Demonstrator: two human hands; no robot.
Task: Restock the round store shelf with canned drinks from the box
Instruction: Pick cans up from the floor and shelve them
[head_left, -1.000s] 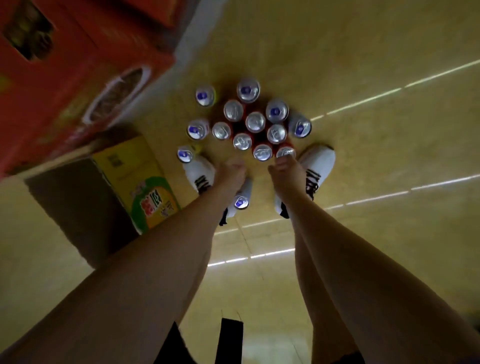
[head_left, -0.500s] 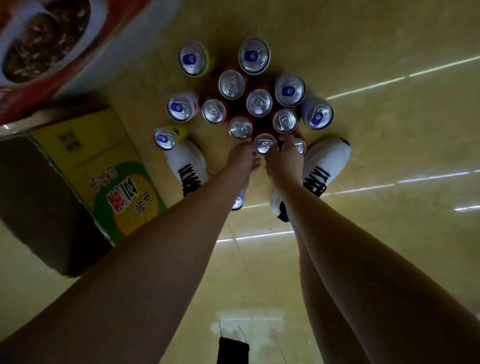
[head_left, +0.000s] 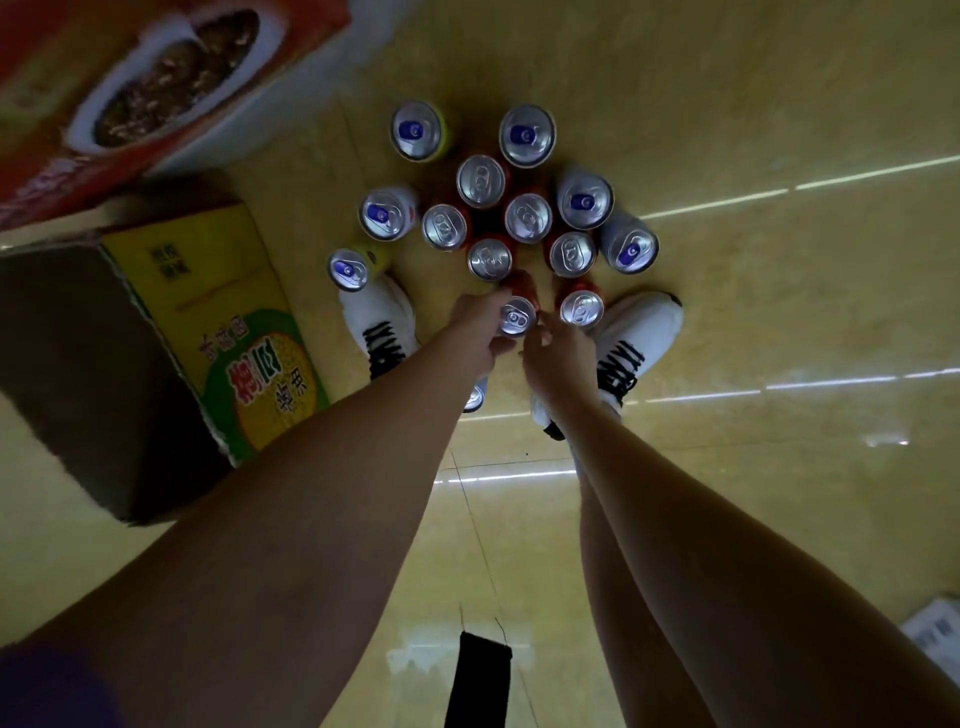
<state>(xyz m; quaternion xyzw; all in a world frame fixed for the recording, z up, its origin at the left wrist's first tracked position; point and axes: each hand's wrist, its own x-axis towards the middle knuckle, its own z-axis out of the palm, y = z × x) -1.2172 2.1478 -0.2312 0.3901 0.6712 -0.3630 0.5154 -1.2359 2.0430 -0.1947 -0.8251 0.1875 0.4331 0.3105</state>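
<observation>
Several drink cans stand in a cluster on the yellow floor (head_left: 727, 130) between my white shoes. The inner ones are red with plain silver tops (head_left: 480, 179); the outer ones have blue tabs (head_left: 527, 135). My left hand (head_left: 480, 325) grips the nearest red can (head_left: 517, 317) from its left side. My right hand (head_left: 558, 348) curls its fingers against the same can's right side. Another red can (head_left: 582, 309) stands free just right of it. The yellow-green drinks box (head_left: 228, 332) lies at the left, its dark open side turned towards me.
A red carton with a bowl picture (head_left: 130, 93) fills the top left. One more blue-tab can (head_left: 474, 397) peeks out under my left wrist. My shoes (head_left: 382, 322) flank the cluster. A black strap (head_left: 480, 675) hangs at the bottom.
The camera has dropped closer to the cans. Both hands have closed in on the nearest red can, and my right hand has left the can beside it.
</observation>
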